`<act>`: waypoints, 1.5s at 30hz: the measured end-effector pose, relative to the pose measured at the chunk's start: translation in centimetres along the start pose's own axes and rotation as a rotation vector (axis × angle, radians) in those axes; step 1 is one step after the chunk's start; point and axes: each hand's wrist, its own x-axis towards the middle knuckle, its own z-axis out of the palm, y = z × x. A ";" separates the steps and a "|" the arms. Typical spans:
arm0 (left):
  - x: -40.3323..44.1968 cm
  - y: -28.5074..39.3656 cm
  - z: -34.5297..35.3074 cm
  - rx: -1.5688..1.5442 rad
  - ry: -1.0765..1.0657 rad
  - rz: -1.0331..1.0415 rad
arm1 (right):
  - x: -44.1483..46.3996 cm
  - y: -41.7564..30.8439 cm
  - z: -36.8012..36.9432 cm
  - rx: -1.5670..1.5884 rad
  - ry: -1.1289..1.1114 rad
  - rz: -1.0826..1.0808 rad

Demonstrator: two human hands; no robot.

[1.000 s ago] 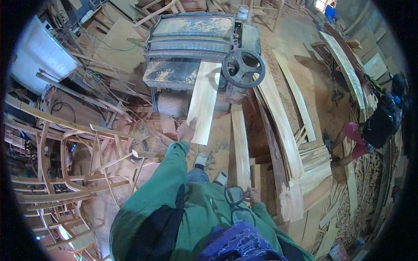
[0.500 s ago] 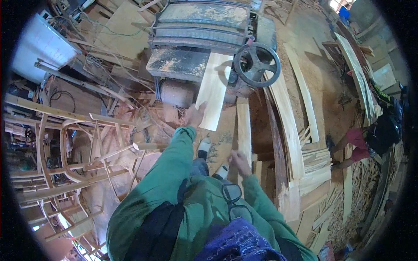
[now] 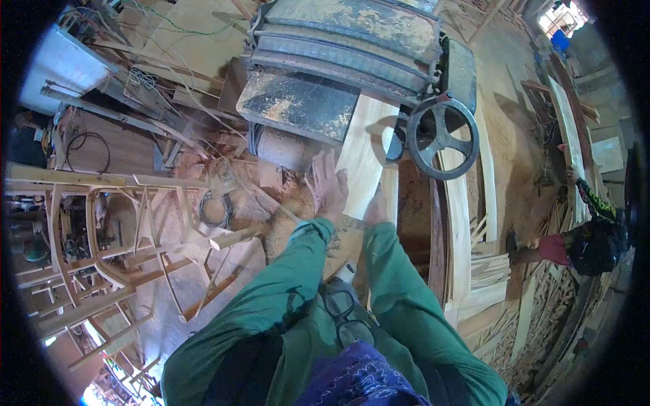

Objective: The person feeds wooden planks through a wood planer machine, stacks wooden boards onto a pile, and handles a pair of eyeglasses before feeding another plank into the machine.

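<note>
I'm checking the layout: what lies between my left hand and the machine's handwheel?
The pale board, between your left hand and the handwheel, in the head view.

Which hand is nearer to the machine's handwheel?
Right. The right hand is below and left of the handwheel in view; the left hand is farther left, across the wooden board.

Smooth pale wood board (image 3: 369,155); dusty, seemingly metal handwheel (image 3: 443,139), matt.

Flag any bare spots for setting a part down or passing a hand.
Planer's feed table, left of the pale board: bare but for sawdust. Floor between handwheel and far-right boards: mostly bare. Crowded: wooden frames at left, planks below the handwheel, board end between left hand and right hand.
</note>
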 end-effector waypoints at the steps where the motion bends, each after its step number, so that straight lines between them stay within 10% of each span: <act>1: 0.6 0.0 0.1 0.031 -0.021 -0.003 | -1.3 -1.0 2.5 -0.004 -0.030 -0.039; 12: 6.6 0.8 0.0 0.028 -0.037 0.238 | 1.3 -2.3 -4.0 -0.088 0.208 -0.034; 24: 37.7 8.6 -3.1 0.032 0.141 0.559 | -11.5 7.4 -30.9 -0.524 0.283 0.144; 28: 40.1 9.0 -1.4 0.186 -0.013 0.454 | -16.3 5.5 -22.9 -0.287 0.566 0.265; 45: 40.3 9.3 -1.0 0.275 -0.002 0.424 | -8.0 1.3 -9.5 -0.262 0.240 0.018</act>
